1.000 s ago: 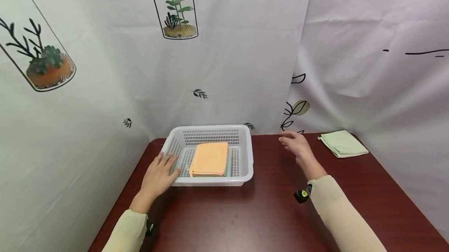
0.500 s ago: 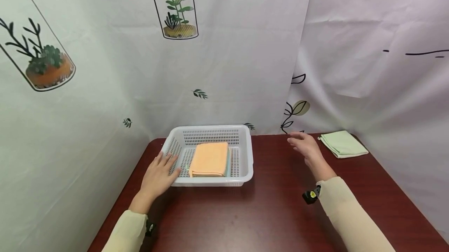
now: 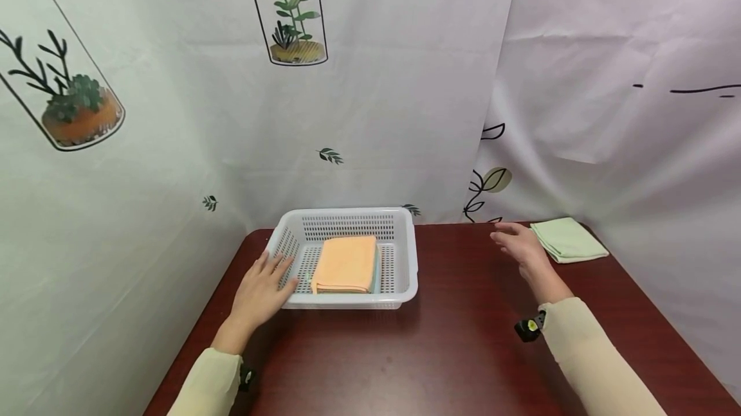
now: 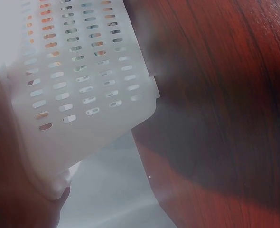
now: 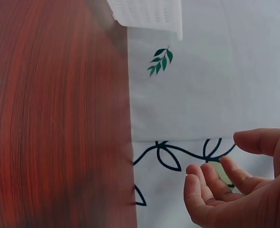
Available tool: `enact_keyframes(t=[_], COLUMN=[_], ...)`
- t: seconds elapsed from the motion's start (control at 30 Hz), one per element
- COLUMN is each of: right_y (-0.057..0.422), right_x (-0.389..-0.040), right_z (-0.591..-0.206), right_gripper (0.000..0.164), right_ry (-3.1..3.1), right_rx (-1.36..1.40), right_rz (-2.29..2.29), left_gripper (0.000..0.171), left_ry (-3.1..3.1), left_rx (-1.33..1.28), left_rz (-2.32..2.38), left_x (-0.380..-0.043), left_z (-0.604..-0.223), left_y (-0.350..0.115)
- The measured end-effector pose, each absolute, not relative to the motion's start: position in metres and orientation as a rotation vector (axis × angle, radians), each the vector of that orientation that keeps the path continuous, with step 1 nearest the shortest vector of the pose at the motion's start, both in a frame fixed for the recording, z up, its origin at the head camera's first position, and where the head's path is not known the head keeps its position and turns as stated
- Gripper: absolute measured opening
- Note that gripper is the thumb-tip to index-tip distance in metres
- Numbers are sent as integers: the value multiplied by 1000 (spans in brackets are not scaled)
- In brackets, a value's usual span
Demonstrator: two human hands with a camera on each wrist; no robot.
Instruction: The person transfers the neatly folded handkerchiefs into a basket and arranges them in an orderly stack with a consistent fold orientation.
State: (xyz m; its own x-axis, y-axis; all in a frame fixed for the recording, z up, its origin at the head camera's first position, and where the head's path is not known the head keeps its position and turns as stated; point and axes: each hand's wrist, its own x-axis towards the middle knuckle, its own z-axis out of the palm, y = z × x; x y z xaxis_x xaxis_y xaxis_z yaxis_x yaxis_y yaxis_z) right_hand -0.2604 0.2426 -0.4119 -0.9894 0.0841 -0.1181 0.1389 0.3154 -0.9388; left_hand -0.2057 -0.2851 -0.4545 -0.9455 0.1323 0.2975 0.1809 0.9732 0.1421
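Observation:
A white perforated plastic basket (image 3: 408, 255) stands toward the back of the table. Inside it lies a folded orange cloth (image 3: 345, 263) on top of a light blue-green one, of which only the edge shows. My left hand (image 3: 258, 292) rests on the basket's left front corner with its fingers spread. To the right, my right hand (image 3: 523, 250) is held over the table, fingers relaxed and nothing in them; the right wrist view shows the same hand (image 5: 244, 183) with bent, loose fingers. Just beyond it, at the back right, is a folded light green cloth (image 3: 568, 240).
The dark red wood-grain table (image 3: 370, 364) reaches back to a hanging white curtain (image 3: 370, 114) printed with plants. The curtain also closes off the left and right sides. The basket's perforated wall (image 4: 83, 90) fills the upper left of the left wrist view.
My right hand has moved rightward, away from the basket and closer to the green cloth. The left hand, the basket and the cloths have stayed where they were.

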Motion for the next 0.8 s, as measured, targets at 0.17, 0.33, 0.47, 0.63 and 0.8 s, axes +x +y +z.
enact_keyframes(t=[0.17,0.33,0.47,0.63,0.8], right_y=[249,256,262,271,282], right_x=[-261,-261,-262,-263,-264], right_z=[-413,-415,-417,-420,-423], right_gripper=[57,58,58,59,61], right_ry=[2522,2516,2499,2508,2506], right_rx=[219,214,190,186,185], right_rz=[-1778,-1790,-1813,-1804,-1787], left_gripper=[60,60,60,60,60], left_ry=[-2832,-2840,-2841,-2833,-2831], left_rx=[-225,-220,-217,-229,-232], left_rz=[-240,-245,-245,-245,-249], left_x=[-205,-204,-204,-205,-205], left_z=[-453,-453,-452,-453,-454], left_y=[-284,-284,-284,-285,-285])
